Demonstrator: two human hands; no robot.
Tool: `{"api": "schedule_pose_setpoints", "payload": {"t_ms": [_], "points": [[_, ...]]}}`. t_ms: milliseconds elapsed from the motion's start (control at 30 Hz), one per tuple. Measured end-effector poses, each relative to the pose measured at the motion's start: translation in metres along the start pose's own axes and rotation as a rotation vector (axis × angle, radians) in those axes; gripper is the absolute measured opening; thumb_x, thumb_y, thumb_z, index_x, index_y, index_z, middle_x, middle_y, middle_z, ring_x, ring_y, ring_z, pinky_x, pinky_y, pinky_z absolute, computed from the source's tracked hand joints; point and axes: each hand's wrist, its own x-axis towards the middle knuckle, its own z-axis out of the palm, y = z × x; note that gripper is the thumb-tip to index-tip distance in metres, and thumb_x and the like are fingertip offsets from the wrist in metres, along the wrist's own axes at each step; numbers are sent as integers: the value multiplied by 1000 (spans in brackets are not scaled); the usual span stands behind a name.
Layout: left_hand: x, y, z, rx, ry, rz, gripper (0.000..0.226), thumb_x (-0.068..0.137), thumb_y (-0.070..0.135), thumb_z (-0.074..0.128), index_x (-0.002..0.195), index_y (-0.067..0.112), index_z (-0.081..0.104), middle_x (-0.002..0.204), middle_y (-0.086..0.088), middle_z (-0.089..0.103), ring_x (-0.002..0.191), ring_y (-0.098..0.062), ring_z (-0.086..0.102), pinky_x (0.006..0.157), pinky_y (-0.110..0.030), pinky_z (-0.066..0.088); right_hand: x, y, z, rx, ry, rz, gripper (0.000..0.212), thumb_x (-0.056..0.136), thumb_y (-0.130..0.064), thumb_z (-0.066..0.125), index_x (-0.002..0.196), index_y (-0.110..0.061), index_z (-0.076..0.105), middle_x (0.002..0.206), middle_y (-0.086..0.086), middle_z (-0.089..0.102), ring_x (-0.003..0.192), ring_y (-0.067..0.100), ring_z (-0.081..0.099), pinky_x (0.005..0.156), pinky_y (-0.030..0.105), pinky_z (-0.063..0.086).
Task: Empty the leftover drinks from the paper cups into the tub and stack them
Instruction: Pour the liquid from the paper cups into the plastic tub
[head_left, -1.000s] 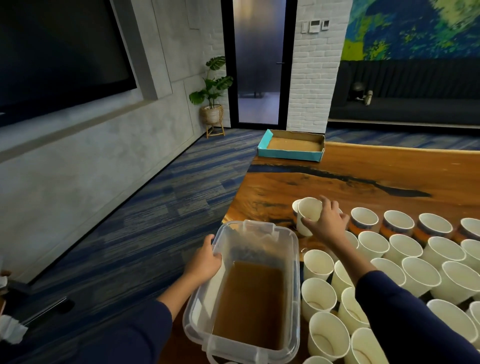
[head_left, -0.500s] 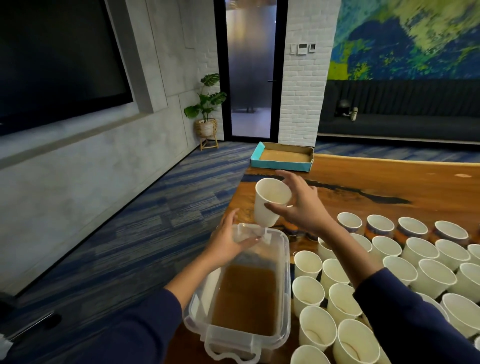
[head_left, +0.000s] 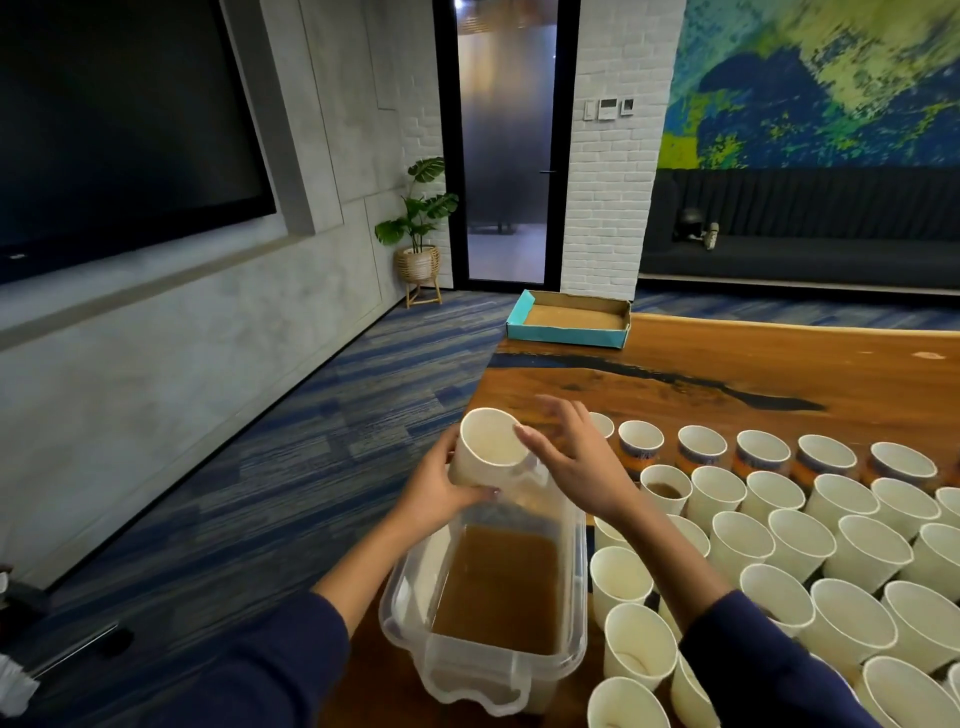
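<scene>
My left hand (head_left: 434, 493) grips a white paper cup (head_left: 485, 452) round its side, above the far end of the clear plastic tub (head_left: 577, 566). The cup is tilted with its mouth toward me and looks empty inside. My right hand (head_left: 582, 465) hovers just right of the cup, fingers spread, thumb near its rim. The tub holds brown liquid and sits at the table's left edge. Several white paper cups (head_left: 810, 540) stand in rows to the right; one (head_left: 666, 488) shows brown drink inside.
The wooden table (head_left: 727, 374) stretches away ahead, with a teal cardboard tray (head_left: 569, 325) at its far left corner. Blue carpet lies left of the table edge. A potted plant (head_left: 418, 244), a glass door and a dark sofa are beyond.
My right hand lifted the cup from the rows and carried it left over the tub. My left hand left the tub rim and took the cup; the right hand let go.
</scene>
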Motion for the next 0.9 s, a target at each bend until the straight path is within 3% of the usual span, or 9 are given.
{"api": "schedule_pose_setpoints", "payload": {"t_ms": [67,133,267,367,500,900], "points": [[-1,-5,-6,97,27,4,81,69,13,85,136,23,41,135,-3,49,127,-22,44,105,-46,40,-1,19,7,-228,96,133,60,91,-53,47,140,-18,39,145,6,39,118,20,54,92,34,49],[-2,-10,-15,223,49,24,81,68,20,85,135,28,43,135,0,50,127,-24,43,104,-52,39,-6,38,15,-458,110,272,52,98,-45,43,140,-15,34,145,9,40,123,27,51,97,37,45],[-4,-9,-28,511,76,46,77,74,19,80,140,28,40,135,2,48,127,-22,40,108,-40,24,-20,57,40,-485,23,436,48,101,-29,41,143,-14,24,134,11,52,113,29,59,87,38,50],[-6,-8,-34,650,81,88,76,77,21,77,141,32,37,135,4,47,127,-20,40,106,-35,23,-26,68,57,-499,41,436,64,97,-19,50,147,-18,11,117,4,64,96,20,67,76,34,56],[-8,-4,-37,731,66,120,70,81,20,72,140,33,37,135,5,46,126,-19,39,105,-34,24,-27,73,60,-538,81,418,64,96,-20,50,147,-19,11,109,2,67,91,19,68,74,33,56],[-2,-10,-36,955,29,215,73,80,14,67,141,36,34,136,8,43,129,-15,35,109,-34,19,-26,79,64,-509,112,408,68,95,-18,54,149,-18,12,116,3,65,95,20,68,78,36,57]]}}
